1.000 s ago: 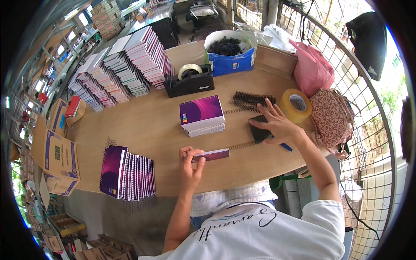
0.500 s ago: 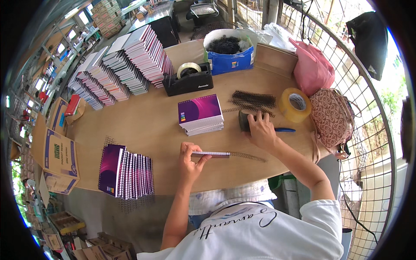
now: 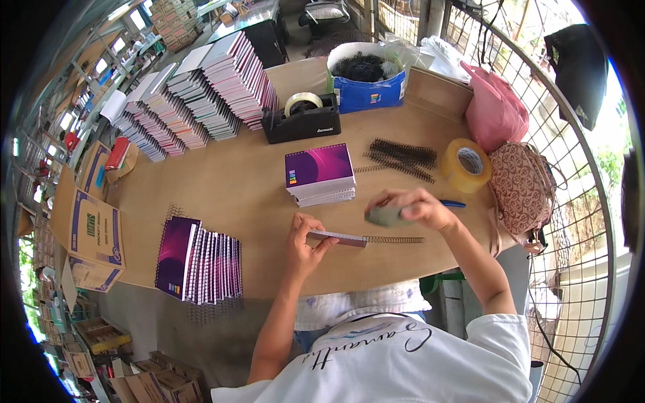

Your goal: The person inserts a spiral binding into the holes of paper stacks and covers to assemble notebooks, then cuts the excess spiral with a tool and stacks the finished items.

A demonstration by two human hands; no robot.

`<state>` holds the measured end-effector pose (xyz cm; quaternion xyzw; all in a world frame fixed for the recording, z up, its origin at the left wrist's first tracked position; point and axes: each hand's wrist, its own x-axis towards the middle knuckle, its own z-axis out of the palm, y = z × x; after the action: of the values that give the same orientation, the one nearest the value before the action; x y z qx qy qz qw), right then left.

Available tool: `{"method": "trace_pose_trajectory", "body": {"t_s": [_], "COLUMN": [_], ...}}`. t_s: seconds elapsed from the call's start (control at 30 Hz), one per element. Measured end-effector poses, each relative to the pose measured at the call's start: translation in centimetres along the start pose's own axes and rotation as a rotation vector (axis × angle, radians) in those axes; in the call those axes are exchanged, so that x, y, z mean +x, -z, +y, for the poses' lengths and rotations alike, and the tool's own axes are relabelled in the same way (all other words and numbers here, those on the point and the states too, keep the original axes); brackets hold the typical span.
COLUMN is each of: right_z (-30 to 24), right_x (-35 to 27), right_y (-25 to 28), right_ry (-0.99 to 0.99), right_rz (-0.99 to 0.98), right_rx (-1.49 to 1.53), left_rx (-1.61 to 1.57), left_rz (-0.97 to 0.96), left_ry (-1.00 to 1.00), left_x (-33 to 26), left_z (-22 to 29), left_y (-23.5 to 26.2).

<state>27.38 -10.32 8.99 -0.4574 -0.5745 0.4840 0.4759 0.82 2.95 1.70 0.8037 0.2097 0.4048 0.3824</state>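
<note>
My left hand [image 3: 304,247] pinches a thin notebook [image 3: 348,240], held edge-on above the table. From the notebook's right end a dark wire spiral coil [image 3: 398,240] sticks out to the right. My right hand [image 3: 424,208] grips a grey-green, rounded block-like object [image 3: 387,216], its kind unclear, just above the coil. Beyond my hands stands a short stack of purple-covered notebooks [image 3: 320,165]. Loose spiral coils [image 3: 405,156] lie to the right of that stack. A blue pen-like item [image 3: 453,203] rests behind my right wrist.
Fanned purple notebooks [image 3: 205,263] with protruding coils lie at the left. Tall book stacks [image 3: 235,77], a black tape dispenser [image 3: 302,124] and a blue box of coils [image 3: 368,94] line the back. A tape roll [image 3: 465,166] and patterned bag [image 3: 524,180] sit right; cartons [image 3: 91,232] stand left.
My right hand has lifted the grey-green object off the table and brought it left and nearer, over the coil. The left hand still holds the notebook, now tilted slightly.
</note>
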Motion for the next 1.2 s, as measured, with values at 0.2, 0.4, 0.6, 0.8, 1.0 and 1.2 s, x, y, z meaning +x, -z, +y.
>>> {"method": "trace_pose_trajectory", "body": {"t_s": [0.2,0.4,0.6,0.8,1.0,1.2], "right_z": [2.4,1.2,3.9,1.3,1.9,1.9], "right_x": [1.2,0.9,-0.6,0.2,0.6,1.1], "right_y": [-0.7,-1.3,-0.1,-1.6,-1.5,-1.5], "right_ry": [-0.015,-0.145,-0.077,-0.083,-0.084,-0.084], "right_rz": [-0.211,-0.039,-0.095,0.018,-0.047,-0.002], "right_rx": [0.505,-0.247,0.242,0.146,0.078,-0.058], "left_rx": [-0.009,-0.047,-0.077,-0.083,-0.135,-0.267], "left_rz": [0.001,-0.003,-0.028,-0.036,-0.062,0.01], "left_ry": [-0.08,-0.042,-0.024,0.032,0.03,0.071], "left_x": [0.5,0.1,0.3,-0.3,-0.4,-0.7], "left_z": [-0.2,0.0,0.8,1.3,1.1,0.7], "left_y": [-0.4,-1.1,-2.5,-3.2,-3.7,-5.1]}}
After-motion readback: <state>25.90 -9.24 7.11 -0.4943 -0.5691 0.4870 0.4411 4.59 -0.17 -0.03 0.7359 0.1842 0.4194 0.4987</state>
